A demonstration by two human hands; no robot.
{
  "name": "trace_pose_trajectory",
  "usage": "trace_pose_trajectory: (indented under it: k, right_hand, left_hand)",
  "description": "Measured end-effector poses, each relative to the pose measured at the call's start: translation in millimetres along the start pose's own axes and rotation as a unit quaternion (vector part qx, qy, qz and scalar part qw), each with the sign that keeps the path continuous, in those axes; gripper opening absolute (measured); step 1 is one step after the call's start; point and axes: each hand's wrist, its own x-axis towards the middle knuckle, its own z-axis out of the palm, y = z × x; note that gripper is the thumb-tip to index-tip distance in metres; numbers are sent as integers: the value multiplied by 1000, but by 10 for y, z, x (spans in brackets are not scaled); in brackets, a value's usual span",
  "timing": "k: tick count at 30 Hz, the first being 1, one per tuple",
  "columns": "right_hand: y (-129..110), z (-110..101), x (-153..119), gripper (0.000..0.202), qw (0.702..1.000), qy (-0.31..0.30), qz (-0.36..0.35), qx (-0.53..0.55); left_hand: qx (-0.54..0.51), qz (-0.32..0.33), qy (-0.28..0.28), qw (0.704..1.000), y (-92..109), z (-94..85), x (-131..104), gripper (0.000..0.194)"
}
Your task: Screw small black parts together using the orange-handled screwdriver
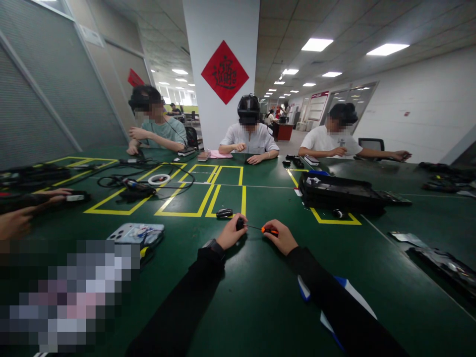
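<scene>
A small black part [240, 223] is pinched in my left hand [230, 234], just above the green table. My right hand [281, 237] grips an orange and black screwdriver [269, 231], whose thin shaft points left and reaches the black part. Whether the tip sits inside the part or only touches it is too small to tell. Another black piece [224, 213] lies on the table just beyond my left hand.
A long black housing [342, 192] stands at the right, near a circuit strip [442, 263]. Cables and a white tape roll [159, 179] lie at the left, with a phone [137, 233] nearer. Another person's hands [22, 218] are at the left edge; three people sit opposite.
</scene>
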Motion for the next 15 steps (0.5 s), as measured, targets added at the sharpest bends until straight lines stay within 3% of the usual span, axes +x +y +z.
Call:
trace_pose_trajectory:
  k: [10, 15]
  right_hand:
    - [-27, -3, 14, 18, 996, -22, -29, -86]
    - [-34, 7, 10, 15, 996, -17, -33, -80]
  left_hand:
    - [-6, -4, 2, 1000, 6, 11, 1, 19]
    - [-13, -9, 4, 1000, -1, 15, 3, 19]
